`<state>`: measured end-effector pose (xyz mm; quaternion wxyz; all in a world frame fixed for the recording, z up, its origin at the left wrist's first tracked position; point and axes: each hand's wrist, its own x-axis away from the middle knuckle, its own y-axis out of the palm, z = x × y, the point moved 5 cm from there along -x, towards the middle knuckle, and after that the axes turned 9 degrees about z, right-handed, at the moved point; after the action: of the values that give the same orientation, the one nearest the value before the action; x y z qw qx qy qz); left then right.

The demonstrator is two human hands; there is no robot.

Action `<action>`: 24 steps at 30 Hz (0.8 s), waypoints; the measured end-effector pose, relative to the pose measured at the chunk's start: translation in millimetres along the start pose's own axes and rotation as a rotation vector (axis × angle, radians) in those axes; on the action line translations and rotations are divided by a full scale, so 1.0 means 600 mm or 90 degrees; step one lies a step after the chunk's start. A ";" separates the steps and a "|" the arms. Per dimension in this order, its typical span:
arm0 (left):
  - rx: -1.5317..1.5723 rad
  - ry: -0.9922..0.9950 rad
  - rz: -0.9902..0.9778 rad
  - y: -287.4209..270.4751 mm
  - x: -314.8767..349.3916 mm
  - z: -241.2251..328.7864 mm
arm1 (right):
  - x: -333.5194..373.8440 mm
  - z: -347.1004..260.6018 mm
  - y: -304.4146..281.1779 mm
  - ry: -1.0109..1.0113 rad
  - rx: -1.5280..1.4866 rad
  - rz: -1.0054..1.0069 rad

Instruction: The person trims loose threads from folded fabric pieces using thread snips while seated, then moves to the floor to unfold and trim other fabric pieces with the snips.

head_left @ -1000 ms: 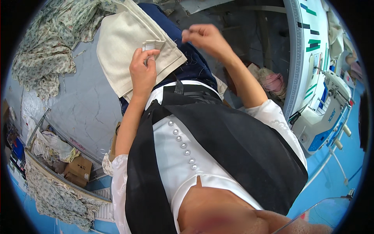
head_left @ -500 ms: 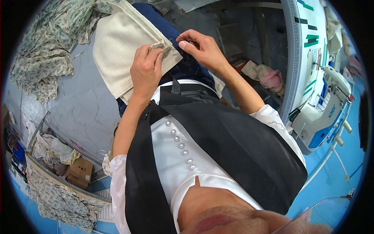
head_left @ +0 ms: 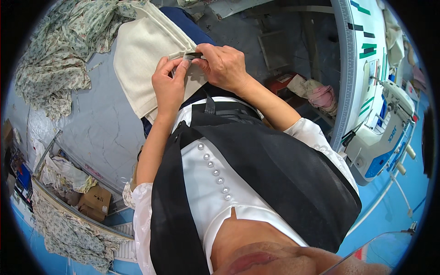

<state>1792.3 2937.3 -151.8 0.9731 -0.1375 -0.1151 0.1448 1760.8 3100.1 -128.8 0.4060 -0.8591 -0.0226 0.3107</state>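
Note:
A folded cream cloth (head_left: pixel 146 50) lies across my lap over dark blue fabric (head_left: pixel 185 25). My left hand (head_left: pixel 168 87) is closed in a pinch on the edge of the cream cloth, near its corner. My right hand (head_left: pixel 224 66) is closed around small dark thread snips (head_left: pixel 194 55), mostly hidden in the fingers. Their pointed tip reaches the cloth edge right beside my left fingertips. Whether the blades are apart or together is too small to tell.
Floral fabric (head_left: pixel 50 59) is heaped at the far left. To the right stands a white sewing machine (head_left: pixel 382 137) beside a table edge with a ruler strip (head_left: pixel 341 82). A cardboard box (head_left: pixel 95 201) and cloth scraps fill a rack at lower left. Pink cloth (head_left: pixel 321 97) lies under the table.
My right hand has moved left to the cloth edge and turned, bringing the snips' tip against it. My left hand keeps its pinch, with the fingers shifted slightly.

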 end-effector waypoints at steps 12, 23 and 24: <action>0.069 -0.039 0.015 -0.007 0.001 -0.003 | 0.004 0.005 0.012 -0.017 -0.055 0.046; 0.108 -0.053 -0.003 -0.005 -0.001 -0.022 | 0.002 0.050 0.025 0.268 -0.234 0.000; 0.108 -0.053 -0.004 -0.006 -0.002 -0.027 | 0.013 0.077 0.034 0.506 -0.401 -0.006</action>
<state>1796.3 2929.9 -166.4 0.9761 -0.0479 -0.1431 0.1566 1737.3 3120.3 -169.5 0.1056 -0.9917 0.0372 -0.0638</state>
